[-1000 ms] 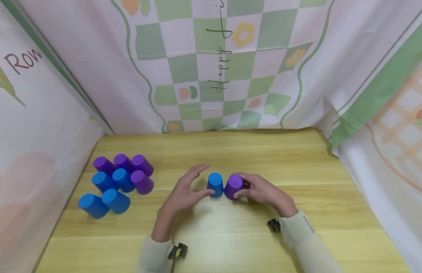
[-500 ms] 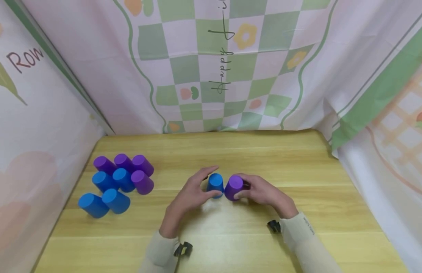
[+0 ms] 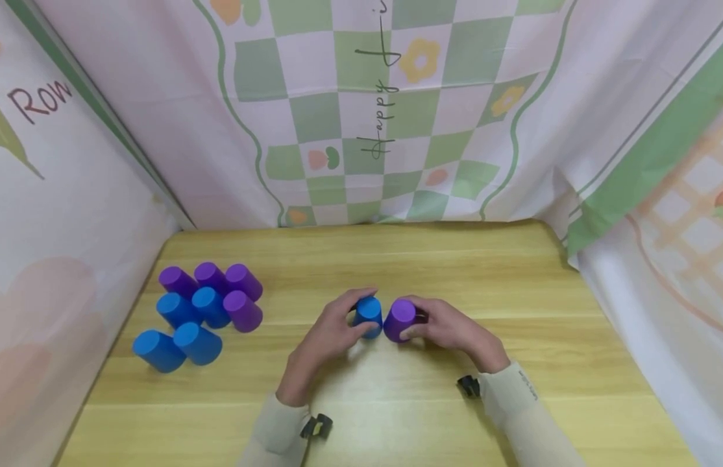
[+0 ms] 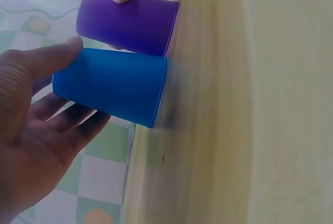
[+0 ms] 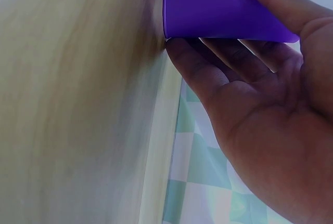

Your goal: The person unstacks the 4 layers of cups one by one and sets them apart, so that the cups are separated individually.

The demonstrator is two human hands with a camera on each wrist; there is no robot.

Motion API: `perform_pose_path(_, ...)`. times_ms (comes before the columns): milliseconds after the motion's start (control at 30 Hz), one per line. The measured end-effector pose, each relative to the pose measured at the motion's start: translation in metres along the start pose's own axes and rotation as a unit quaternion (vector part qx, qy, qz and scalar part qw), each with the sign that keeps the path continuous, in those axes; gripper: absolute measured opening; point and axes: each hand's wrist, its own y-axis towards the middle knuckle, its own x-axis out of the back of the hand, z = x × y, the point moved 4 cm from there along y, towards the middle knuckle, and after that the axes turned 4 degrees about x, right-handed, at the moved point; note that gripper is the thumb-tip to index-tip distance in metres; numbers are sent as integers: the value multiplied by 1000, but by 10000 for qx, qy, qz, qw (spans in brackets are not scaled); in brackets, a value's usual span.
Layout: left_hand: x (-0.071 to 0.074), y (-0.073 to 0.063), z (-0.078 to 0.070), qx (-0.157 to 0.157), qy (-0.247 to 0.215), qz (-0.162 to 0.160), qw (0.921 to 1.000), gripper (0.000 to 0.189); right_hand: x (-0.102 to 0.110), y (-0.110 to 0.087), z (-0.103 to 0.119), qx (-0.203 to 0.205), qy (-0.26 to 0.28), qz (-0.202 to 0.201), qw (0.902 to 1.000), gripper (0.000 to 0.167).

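Two upside-down cups stand side by side near the table's middle, a blue cup (image 3: 369, 313) on the left and a purple cup (image 3: 400, 319) on the right. My left hand (image 3: 332, 331) holds the blue cup, thumb on its near side and fingers round the far side. With its thumb across the front, my right hand (image 3: 449, 324) grips the purple cup. In the left wrist view the blue cup (image 4: 112, 84) has its rim at the table, and the purple cup (image 4: 127, 24) is just beyond it. The right wrist view shows fingers behind the purple cup (image 5: 218, 8).
At the left of the wooden table (image 3: 361, 415) is a group of upside-down cups: several purple cups (image 3: 243, 311) mostly behind several blue cups (image 3: 198, 344). A printed curtain (image 3: 361, 130) hangs along the back edge and both sides.
My left hand has moved right and its fingers have closed round the blue cup. My right hand has stayed on the purple cup, and both cups stand where they were.
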Motion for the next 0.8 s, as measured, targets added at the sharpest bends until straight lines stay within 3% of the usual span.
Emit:
perform_pose_path(500, 6, -3, 0, 32, 274, -179, 9995, 50, -1, 1, 0, 15, -31, -1, 10000, 43)
perform_pose_path(800, 16, -10, -1, 229, 374, -263, 9987, 50, 0, 0, 0, -33, -73, 12, 10000, 42)
